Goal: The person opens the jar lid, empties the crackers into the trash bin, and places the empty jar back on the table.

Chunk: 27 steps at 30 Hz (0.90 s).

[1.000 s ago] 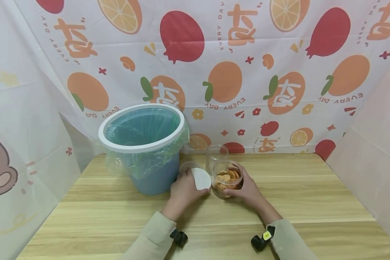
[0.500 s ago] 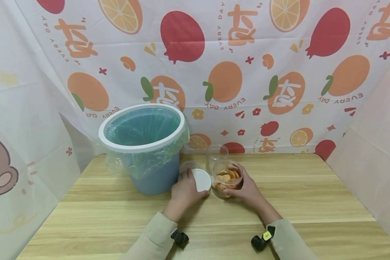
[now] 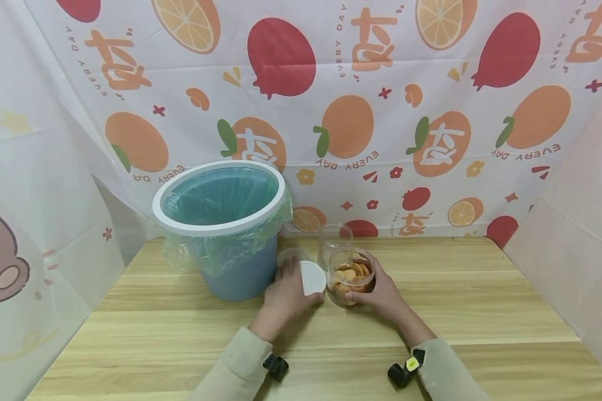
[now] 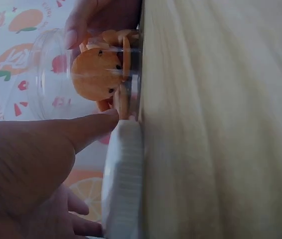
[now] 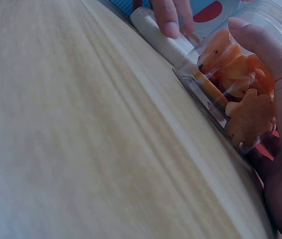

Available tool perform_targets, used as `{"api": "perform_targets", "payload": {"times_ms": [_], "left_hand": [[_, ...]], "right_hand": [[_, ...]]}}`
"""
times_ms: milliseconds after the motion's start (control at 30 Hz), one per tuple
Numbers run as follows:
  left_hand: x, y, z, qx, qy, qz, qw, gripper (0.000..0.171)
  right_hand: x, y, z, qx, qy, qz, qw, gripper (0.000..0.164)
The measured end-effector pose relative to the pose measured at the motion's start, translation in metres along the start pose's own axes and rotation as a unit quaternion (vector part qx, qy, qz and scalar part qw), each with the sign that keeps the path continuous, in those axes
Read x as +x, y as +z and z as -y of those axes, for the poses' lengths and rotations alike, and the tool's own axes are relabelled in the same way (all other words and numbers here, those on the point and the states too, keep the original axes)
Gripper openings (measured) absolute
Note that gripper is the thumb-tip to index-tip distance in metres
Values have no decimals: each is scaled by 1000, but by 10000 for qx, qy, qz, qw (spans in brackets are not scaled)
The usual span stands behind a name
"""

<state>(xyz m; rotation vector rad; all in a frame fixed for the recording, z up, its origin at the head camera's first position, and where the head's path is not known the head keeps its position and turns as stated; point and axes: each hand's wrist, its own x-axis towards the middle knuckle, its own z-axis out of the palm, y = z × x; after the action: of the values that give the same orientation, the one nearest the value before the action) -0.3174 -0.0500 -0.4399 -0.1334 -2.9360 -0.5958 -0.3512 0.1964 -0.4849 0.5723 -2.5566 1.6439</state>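
Observation:
My right hand grips a clear jar of orange-brown cookies from its right side, thumb in front and fingers round the back. The jar stands upright, its mouth uncovered. In the right wrist view, a scalloped cookie shows through its wall. My left hand lies over the left part of a white round lid flat on the table beside the jar. Its fingers stretch forward across the lid. In the left wrist view, the left thumb reaches the edge of the lid, close to the jar.
A blue bin with a white rim and green liner bag stands left of my left hand. Behind the jar is another clear container, and a clear round piece lies near the bin. A fruit-print cloth hangs behind the wooden table.
My left fingers have straightened a little and shifted slightly on the white lid, which shows slightly nearer to me. My right hand and the jar keep their place.

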Motion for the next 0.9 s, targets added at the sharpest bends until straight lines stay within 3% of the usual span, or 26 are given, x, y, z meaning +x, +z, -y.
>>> {"api": "perform_targets", "payload": {"times_ms": [233, 467, 633, 767, 900], "left_hand": [[-3, -21, -9, -96, 305, 130, 9994, 85], [-10, -59, -22, -329, 448, 433, 9975, 78], [-21, -87, -30, -570, 876, 384, 9938, 64], [-30, -111, -34, -947, 1267, 203, 9872, 56], [-39, -132, -32, -1274, 1791, -534, 9741, 46]], "right_hand": [[-1, 1, 2, -60, 2, -17, 10000, 100], [-2, 0, 1, -19, 0, -7, 10000, 99], [-2, 0, 0, -34, -3, -1, 10000, 99], [-2, 0, 0, -46, 39, 0, 10000, 99], [-1, 1, -1, -58, 75, 7, 10000, 100]]}}
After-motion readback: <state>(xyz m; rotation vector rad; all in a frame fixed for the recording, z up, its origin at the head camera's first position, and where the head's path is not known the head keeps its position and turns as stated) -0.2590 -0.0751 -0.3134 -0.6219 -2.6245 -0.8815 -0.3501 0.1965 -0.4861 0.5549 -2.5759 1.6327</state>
